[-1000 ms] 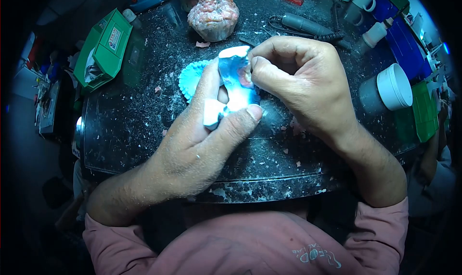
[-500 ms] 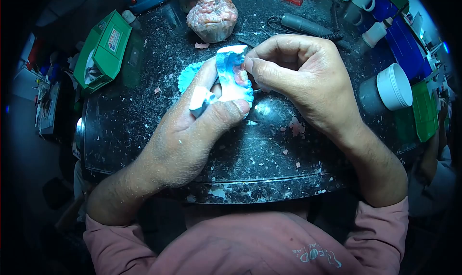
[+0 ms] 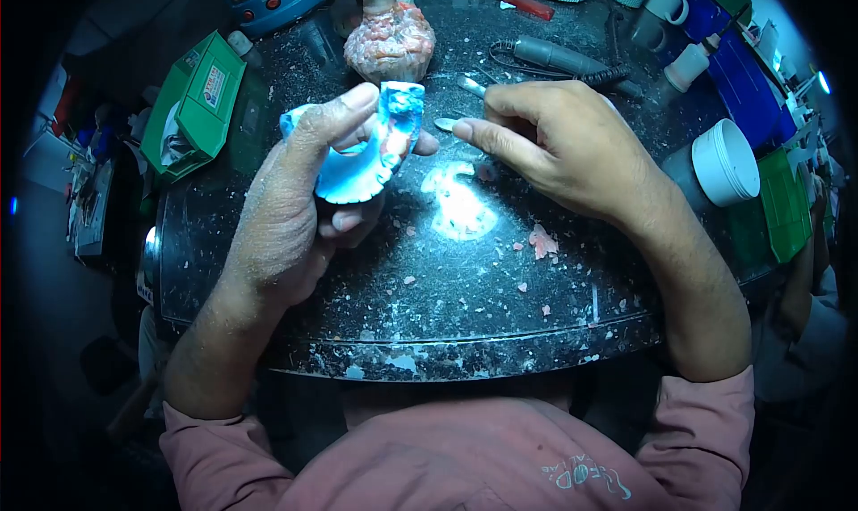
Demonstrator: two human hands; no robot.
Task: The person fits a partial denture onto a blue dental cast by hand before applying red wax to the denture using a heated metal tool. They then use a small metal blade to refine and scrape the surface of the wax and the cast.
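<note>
My left hand [image 3: 286, 194] is closed round a blue-and-white dental cast [image 3: 353, 173], its toothed rim facing down and right. Pinkish material shows along the cast's right side. Another bit of blue [image 3: 290, 121] peeks out behind the fingers. To the right of the cast, apart from it, my right hand [image 3: 559, 140] pinches a small carving tool with a pale leaf-shaped tip [image 3: 447, 125] at the thumb. A second shiny tip [image 3: 471, 86] sticks out above the index finger; whether both belong to one tool is hidden.
A wax-crusted burner [image 3: 391, 42] stands behind the cast. A dark handpiece [image 3: 559, 57] with coiled cord lies at the back right, a white tub [image 3: 726, 163] right, a green bin [image 3: 194, 104] left. Pink scraps [image 3: 542, 241] and a bright glare spot mark the dark tabletop [image 3: 429, 288].
My left hand has moved left and turned the cast over to another angle. My right hand has drawn away from the cast, and the tips at its fingers now show.
</note>
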